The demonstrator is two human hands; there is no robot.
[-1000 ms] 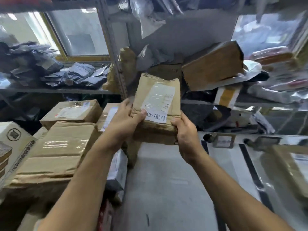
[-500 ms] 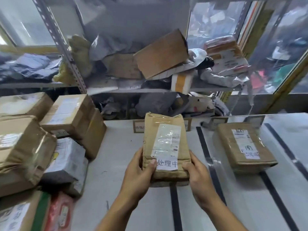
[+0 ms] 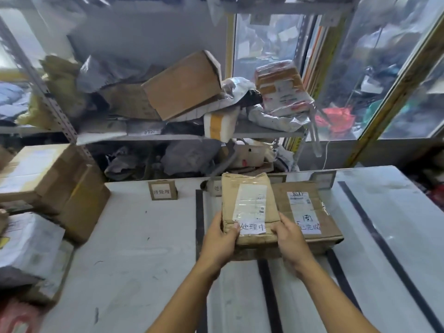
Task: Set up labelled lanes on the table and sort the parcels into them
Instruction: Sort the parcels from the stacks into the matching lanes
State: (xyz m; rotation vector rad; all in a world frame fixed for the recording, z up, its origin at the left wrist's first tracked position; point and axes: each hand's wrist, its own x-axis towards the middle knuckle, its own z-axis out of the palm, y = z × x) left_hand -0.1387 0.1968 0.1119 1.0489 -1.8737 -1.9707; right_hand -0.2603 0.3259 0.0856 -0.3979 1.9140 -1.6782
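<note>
A flat brown cardboard parcel w/ a clear-taped shipping label (image 3: 249, 209) is gripped by both hands at its near end: left hand (image 3: 219, 239) is wrapped round the near-left corner, thumb pressed on top right by a white paper slip reading 处理中 (image 3: 252, 227), and right hand (image 3: 292, 241) is clamped on the near-right corner, fingers curled under. The parcel is held just above the white tabletop (image 3: 134, 248), over the lane between two black tape strips (image 3: 199, 219), whether it's touching the surface can't be told. Its right edge is overlapped onto a second brown cardboard parcel (image 3: 314, 212) that's lying flat in the next lane, marked w/ a white slip reading 已完成. At the far edge of the table a small brown card lane sign reading 待处理 (image 3: 162, 190) is stood upright in the left lane; another sign is mostly hidden behind the held parcel. A stack of brown cardboard boxes (image 3: 57, 186) is piled on the left side of the table, and a metal shelf crammed w/ boxes & grey poly bags (image 3: 182, 92) is seen behind.
</note>
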